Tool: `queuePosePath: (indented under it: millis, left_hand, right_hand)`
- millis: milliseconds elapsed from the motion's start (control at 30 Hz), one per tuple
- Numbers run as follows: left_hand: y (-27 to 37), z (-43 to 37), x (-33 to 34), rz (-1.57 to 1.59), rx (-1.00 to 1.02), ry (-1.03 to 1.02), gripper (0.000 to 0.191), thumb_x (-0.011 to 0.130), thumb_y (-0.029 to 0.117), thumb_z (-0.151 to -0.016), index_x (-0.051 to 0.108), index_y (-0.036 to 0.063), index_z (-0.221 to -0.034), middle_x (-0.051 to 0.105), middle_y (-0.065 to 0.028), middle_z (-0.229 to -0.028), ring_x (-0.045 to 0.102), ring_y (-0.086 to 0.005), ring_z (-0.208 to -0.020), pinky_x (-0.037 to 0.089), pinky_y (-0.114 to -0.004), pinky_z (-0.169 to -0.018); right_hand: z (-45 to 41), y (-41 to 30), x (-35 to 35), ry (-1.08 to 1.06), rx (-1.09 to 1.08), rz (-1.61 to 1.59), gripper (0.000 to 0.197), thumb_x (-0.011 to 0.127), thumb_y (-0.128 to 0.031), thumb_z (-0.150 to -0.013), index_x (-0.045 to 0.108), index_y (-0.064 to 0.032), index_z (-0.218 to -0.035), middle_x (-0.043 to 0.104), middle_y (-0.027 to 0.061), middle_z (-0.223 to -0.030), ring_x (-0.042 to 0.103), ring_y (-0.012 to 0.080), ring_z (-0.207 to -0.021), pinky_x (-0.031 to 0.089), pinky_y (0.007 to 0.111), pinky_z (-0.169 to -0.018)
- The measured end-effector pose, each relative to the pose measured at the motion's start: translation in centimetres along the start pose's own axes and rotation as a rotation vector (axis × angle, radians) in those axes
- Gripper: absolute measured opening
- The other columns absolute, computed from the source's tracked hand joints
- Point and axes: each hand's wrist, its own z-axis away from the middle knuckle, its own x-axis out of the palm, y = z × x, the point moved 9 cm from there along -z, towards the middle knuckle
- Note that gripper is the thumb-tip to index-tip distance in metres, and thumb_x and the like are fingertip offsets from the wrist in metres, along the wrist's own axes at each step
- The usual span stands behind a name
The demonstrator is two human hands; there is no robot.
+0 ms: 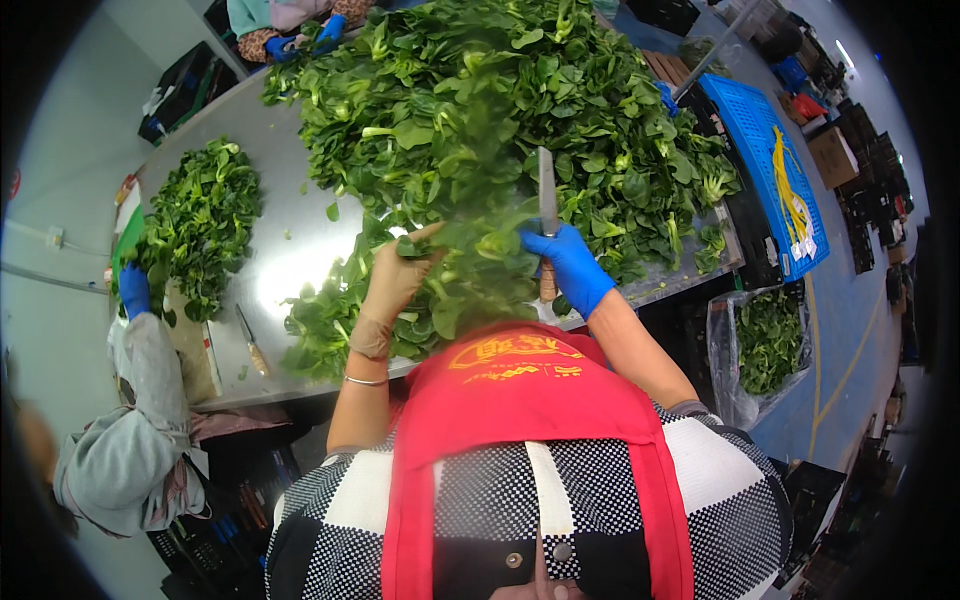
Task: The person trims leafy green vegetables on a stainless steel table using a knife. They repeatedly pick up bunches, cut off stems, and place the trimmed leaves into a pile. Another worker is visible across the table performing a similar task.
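Observation:
My left hand (399, 279), in a thin beige glove, has its fingers around leafy greens (491, 251) in front of my apron; some fingertips are hidden by leaves. These greens are motion-blurred. My right hand (574, 262), gloved in blue, grips the wooden handle of a knife (548, 202). The knife's blade points up, away from me, beside the blurred greens. Past both hands a large heap of leafy greens (420, 135) covers much of the metal table (281, 176). More loose greens (322, 330) lie left of my left hand, near the table's front edge.
A second knife (251, 341) lies on the table at left, near a smaller pile of greens (206, 217) and a co-worker's blue-gloved hand (135, 289). Another person's gloved hands (304, 41) are at the far side. At right are a blue crate (757, 142) with yellow ties and a plastic-lined container of greens (769, 341).

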Motion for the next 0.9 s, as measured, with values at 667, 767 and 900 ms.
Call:
queuePosePath:
  millis: [667, 767, 900]
  left_hand:
    - [-2.4, 0.2, 6.8, 1.0, -0.116, 0.135, 0.029, 0.079, 0.014, -0.093, 0.067, 0.0083, -0.119, 0.069, 0.0005, -0.103, 0.062, -0.0123, -0.088, 0.048, -0.027, -0.074]
    - [-1.4, 0.5, 6.3, 0.885, -0.102, 0.135, 0.036, 0.08, 0.019, -0.093, 0.068, 0.0073, -0.125, 0.069, -0.0001, -0.102, 0.061, -0.012, -0.088, 0.049, -0.027, -0.074]
    - [-2.8, 0.3, 5.8, 0.793, -0.219, 0.114, 0.049, 0.082, 0.027, -0.092, 0.066, 0.0041, -0.133, 0.07, -0.0011, -0.1, 0.061, -0.0114, -0.086, 0.05, -0.027, -0.073]
  right_hand:
    - [-0.1, -1.2, 4.7, -0.077, -0.128, -0.011, 0.036, 0.076, -0.007, -0.088, 0.066, -0.0014, -0.121, 0.069, 0.0026, -0.092, 0.063, 0.0079, -0.078, 0.051, 0.025, -0.068]
    - [1.0, -2.9, 5.5, -0.042, -0.381, 0.213, 0.027, 0.076, -0.005, -0.086, 0.07, -0.0034, -0.113, 0.07, 0.0031, -0.092, 0.064, 0.0094, -0.078, 0.053, 0.027, -0.069]
    - [3.1, -2.4, 7.8, -0.167, -0.808, 0.59, 0.023, 0.076, -0.002, -0.083, 0.074, -0.0044, -0.106, 0.075, 0.0093, -0.105, 0.072, 0.0199, -0.086, 0.057, 0.032, -0.078]
